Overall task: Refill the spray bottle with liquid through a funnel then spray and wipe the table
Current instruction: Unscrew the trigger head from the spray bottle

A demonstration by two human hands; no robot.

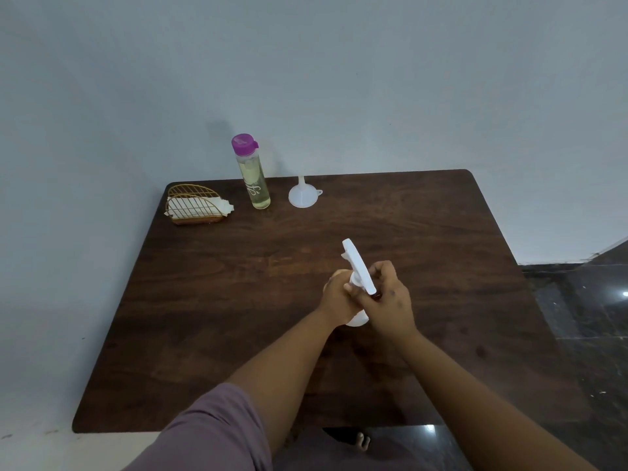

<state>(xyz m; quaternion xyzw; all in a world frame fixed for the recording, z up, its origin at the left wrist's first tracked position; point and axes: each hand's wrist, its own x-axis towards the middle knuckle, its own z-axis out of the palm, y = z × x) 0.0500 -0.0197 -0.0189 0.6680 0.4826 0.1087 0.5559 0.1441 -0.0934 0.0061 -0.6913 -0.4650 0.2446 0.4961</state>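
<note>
Both hands are on the white plastic spray bottle point(356, 283), mid-counter, slightly right of centre on the dark brown wooden counter point(238, 300).

Left hand point(339, 297): fingers curled round the bottle body, gripping it from the left. The body is mostly hidden behind the hand; only a bit of the white base shows below the wrist. Can't tell whether the base sits on the counter or is lifted.

Right hand point(390, 300): fingers curled tight at the neck, just under the white trigger head point(358, 266), thumb side against the collar. It's a closed grip on the head/neck area. Can't tell whether the head is seated or loose.

The trigger head is tilted, nozzle pointing away and to the left, toward the back of the counter.

Back row, well apart from the hands:
- tall clear bottle with purple cap point(253, 171), upright, holding pale yellowish liquid, cap on
- small white translucent plastic funnel point(302, 195), just right of that bottle, resting mouth-down with spout up, not touching it
- gold wire napkin holder with white paper napkins point(195, 205), back left corner, left of the tall bottle

A mauve sleeve point(210, 433) covers the left upper arm; both forearms are bare.
</note>
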